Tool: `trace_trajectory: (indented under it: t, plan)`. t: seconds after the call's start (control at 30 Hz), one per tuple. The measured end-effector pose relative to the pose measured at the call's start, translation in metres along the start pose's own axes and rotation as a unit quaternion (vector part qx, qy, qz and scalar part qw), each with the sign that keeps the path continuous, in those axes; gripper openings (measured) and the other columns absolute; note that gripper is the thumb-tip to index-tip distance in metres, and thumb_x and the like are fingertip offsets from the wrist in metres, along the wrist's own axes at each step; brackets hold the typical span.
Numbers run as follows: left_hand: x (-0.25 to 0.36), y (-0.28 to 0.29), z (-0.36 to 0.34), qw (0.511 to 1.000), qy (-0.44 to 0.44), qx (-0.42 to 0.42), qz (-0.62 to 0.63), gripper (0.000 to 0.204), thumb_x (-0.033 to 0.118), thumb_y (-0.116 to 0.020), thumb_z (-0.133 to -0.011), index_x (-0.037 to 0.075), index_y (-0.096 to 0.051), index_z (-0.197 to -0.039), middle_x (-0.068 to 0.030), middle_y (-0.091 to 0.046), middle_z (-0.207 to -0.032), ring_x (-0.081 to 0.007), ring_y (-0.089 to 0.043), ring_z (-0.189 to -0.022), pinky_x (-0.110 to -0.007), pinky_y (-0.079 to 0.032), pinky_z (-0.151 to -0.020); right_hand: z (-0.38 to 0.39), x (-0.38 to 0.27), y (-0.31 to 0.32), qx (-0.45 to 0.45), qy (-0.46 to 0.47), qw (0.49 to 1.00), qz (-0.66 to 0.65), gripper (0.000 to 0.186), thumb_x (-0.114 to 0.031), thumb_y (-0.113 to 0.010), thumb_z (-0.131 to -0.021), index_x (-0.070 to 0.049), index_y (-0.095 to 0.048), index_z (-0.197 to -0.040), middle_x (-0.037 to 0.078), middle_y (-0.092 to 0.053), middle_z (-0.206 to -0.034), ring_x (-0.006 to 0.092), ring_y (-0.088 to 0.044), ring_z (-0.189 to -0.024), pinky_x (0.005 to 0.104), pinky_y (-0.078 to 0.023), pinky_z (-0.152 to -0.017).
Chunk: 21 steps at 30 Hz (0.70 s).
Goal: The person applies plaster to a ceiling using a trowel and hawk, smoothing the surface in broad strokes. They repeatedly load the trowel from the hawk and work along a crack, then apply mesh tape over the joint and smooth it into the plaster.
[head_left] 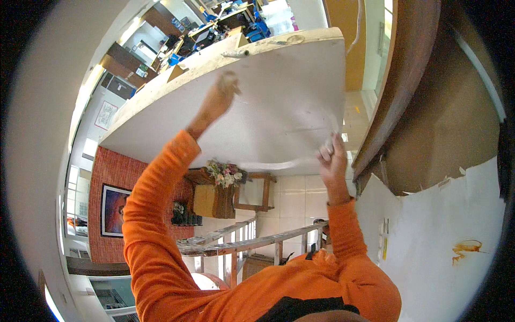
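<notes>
In front of me is a broad greyish-white panel (pixel 257 129) with a rough, pale upper edge (pixel 308 38). My left hand (pixel 228 86) is raised against its upper part, fingers curled and somewhat blurred; what they hold is not clear. To the right and lower, my right hand (pixel 333 160) pinches with its fingertips near the panel's right side. Something whitish shows at those fingers, too smeared to name. Between the hands runs a faint pale blur with a thin line. A small grey cylindrical piece (pixel 236 53) lies on the panel's upper edge.
Below me stands a paint-spotted ladder (pixel 252 244). Beneath the panel are a flower arrangement (pixel 225 174), brown wooden furniture (pixel 217 198) and a tiled floor (pixel 292 206). A curved brown surface (pixel 413 96) rises at right, above a torn-edged white surface (pixel 440 231). Desks (pixel 214 29) stand beyond.
</notes>
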<state>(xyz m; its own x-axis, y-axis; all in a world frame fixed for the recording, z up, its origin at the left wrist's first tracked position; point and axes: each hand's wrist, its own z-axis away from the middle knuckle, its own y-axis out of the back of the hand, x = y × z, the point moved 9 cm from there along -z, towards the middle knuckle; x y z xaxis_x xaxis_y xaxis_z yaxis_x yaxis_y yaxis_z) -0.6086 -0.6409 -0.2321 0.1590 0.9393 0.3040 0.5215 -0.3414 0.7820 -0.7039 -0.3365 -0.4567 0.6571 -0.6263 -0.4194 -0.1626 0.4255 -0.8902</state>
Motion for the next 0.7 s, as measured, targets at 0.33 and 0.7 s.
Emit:
trace_trajectory:
  t: [0.33, 0.7]
  plan:
    - [-0.208, 0.064, -0.083, 0.942, 0.149, 0.086, -0.290, 0.052, 0.018, -0.069, -0.089, -0.001, -0.037, -0.126, -0.0321, -0.063, -0.118, -0.0524, -0.063, -0.102, -0.058, -0.049, -0.089, 0.169, -0.035, 0.266, 0.354, -0.037, 0.905, 0.232, 0.021, -0.036, -0.069, -0.095, -0.019, -0.064, -0.105, -0.006, -0.044, -0.076, 0.0055, -0.035, -0.053, 0.0228, -0.030, -0.048]
    - [-0.266, -0.003, -0.076, 0.872, 0.262, 0.144, -0.387, 0.035, 0.025, -0.054, -0.092, -0.003, -0.065, -0.109, -0.0306, -0.063, -0.111, -0.0449, -0.062, -0.102, -0.051, -0.046, -0.097, 0.184, -0.068, 0.301, 0.393, 0.046, 0.869, 0.298, 0.023, -0.036, -0.072, -0.092, -0.015, -0.066, -0.101, -0.005, -0.045, -0.074, 0.0081, -0.035, -0.054, 0.0245, -0.030, -0.047]
